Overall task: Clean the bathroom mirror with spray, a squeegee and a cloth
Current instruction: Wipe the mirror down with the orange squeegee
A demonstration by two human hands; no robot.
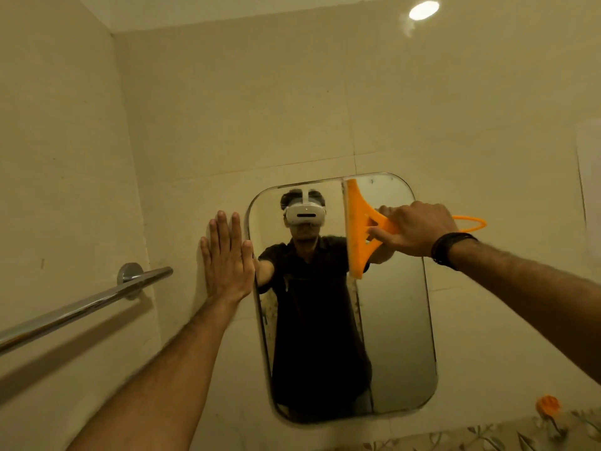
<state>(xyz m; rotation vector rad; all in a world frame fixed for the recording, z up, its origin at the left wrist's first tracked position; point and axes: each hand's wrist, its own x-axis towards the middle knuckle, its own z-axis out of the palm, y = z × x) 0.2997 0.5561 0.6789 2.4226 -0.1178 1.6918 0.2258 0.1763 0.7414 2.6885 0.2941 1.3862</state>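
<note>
A tall mirror [396,336] with rounded corners hangs on the beige tiled wall. My right hand [413,229] grips the handle of an orange squeegee [357,229], whose blade stands upright against the glass near the mirror's top, right of centre. My left hand [226,258] lies flat and open on the wall, touching the mirror's left edge. Wet streaks and drips show on the glass left of the blade; the strip to its right looks cleaner. No spray bottle or cloth is in view.
A chrome towel bar [84,307] juts out from the left wall at the height of my left forearm. A ceiling light [423,10] shines at top right. A floral tile border with an orange flower [548,405] runs along the lower right.
</note>
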